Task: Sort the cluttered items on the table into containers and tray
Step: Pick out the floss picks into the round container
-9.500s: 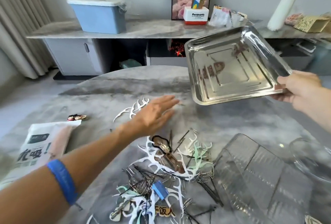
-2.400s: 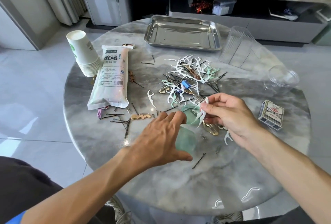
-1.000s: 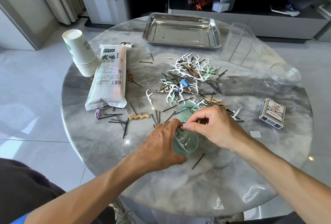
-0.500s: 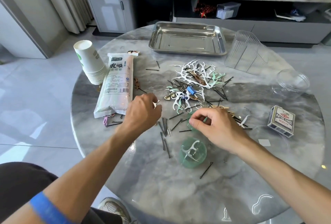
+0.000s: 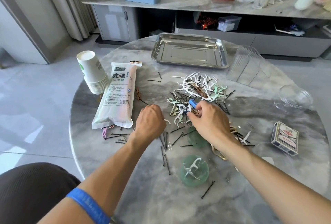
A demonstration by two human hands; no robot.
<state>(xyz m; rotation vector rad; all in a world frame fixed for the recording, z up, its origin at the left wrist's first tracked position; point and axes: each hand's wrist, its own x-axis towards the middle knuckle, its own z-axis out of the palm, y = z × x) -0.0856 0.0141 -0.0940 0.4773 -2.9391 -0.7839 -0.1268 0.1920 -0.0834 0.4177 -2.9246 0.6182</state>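
Reaching into the tangled pile in the middle of the table, the right hand is seen in the head view with its fingertips bent down among white floss picks, black hairpins and a small blue clip. Whether anything is pinched between the fingers cannot be told, because the back of the hand hides them. The left hand is curled beside it, and a white pick is seen at its fingers, but a real grip cannot be confirmed.

A small green cup, near the front edge, already holds two or three picks. The steel tray at the far side holds nothing, and two clear containers stand at the right.

Several risks are judged from this. Since the picks and pins are hooked into each other, a neighbour can be dragged out with one piece and dropped on the table or floor. The cup is probably light, so it can be tipped by the right forearm, which passes just beside it. Loose pins near the table edge can be swept off by a sleeve or wrist.
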